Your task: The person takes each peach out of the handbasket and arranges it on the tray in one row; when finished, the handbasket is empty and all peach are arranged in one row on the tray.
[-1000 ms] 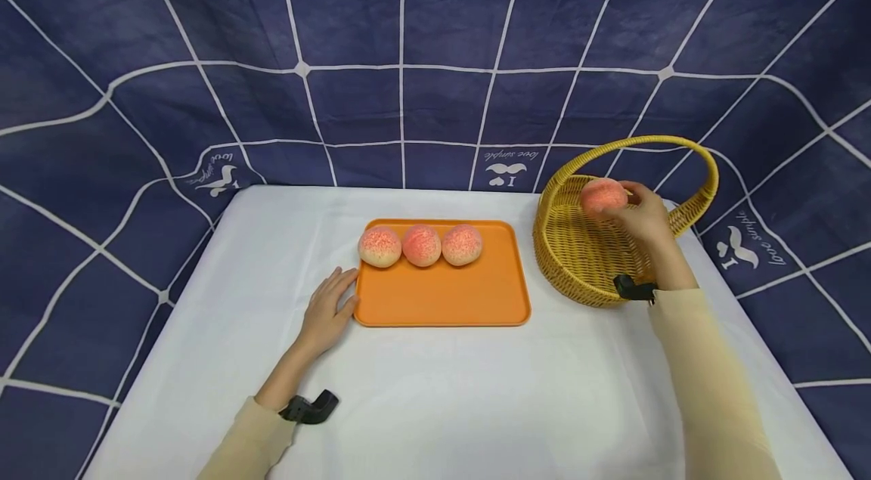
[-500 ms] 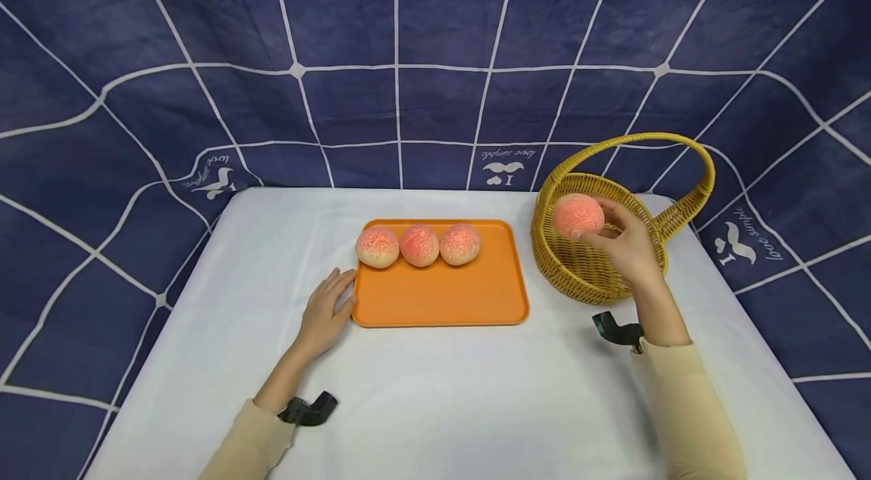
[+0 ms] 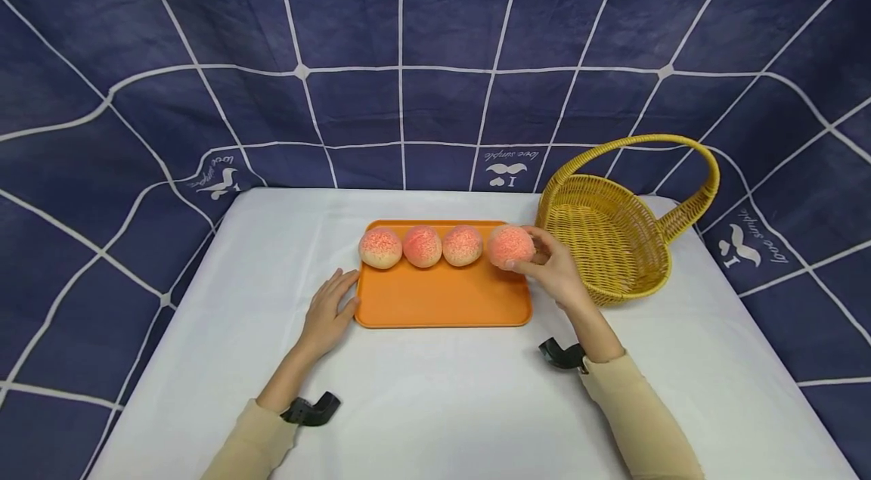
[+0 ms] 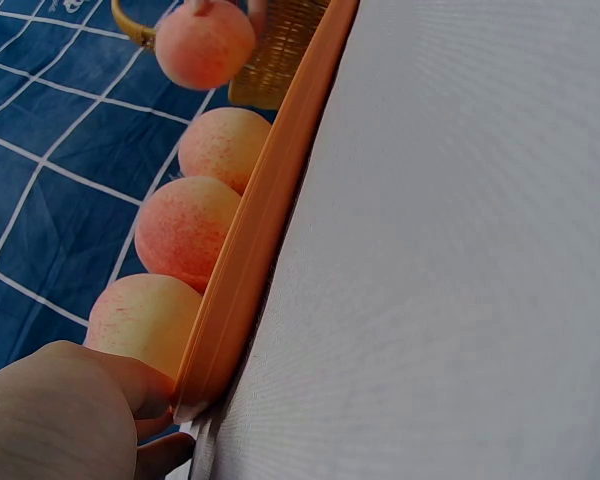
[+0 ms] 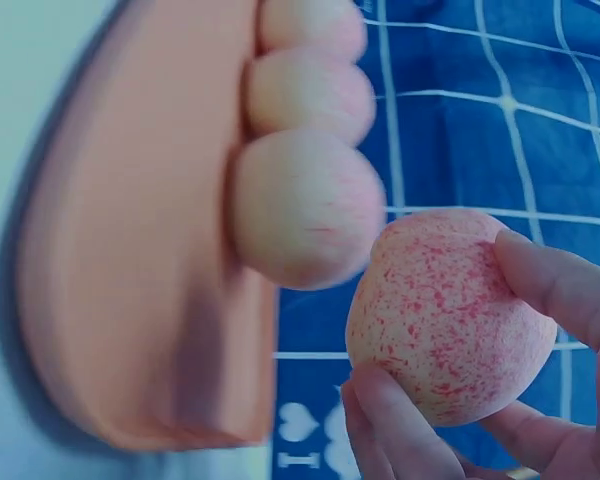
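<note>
Three pink-and-cream peaches stand in a row along the back of an orange tray (image 3: 442, 302): a left peach (image 3: 380, 248), a middle peach (image 3: 422, 246) and a right peach (image 3: 463, 245). My right hand (image 3: 559, 268) pinches a fourth peach (image 3: 511, 246) between thumb and fingers over the tray's back right corner. In the right wrist view this held peach (image 5: 450, 315) appears above the tray's end, apart from the row. My left hand (image 3: 328, 314) rests at the tray's left edge, fingers extended, thumb touching the rim (image 4: 195, 385).
A yellow wicker basket (image 3: 602, 238) with a tall arched handle stands right of the tray, close to my right hand. White cloth (image 3: 435, 397) covers the table. A dark blue gridded curtain (image 3: 442, 26) hangs behind it.
My right hand has carried the held peach leftward from over the basket to over the tray's right end. The left hand and the three peaches in the row have stayed put.
</note>
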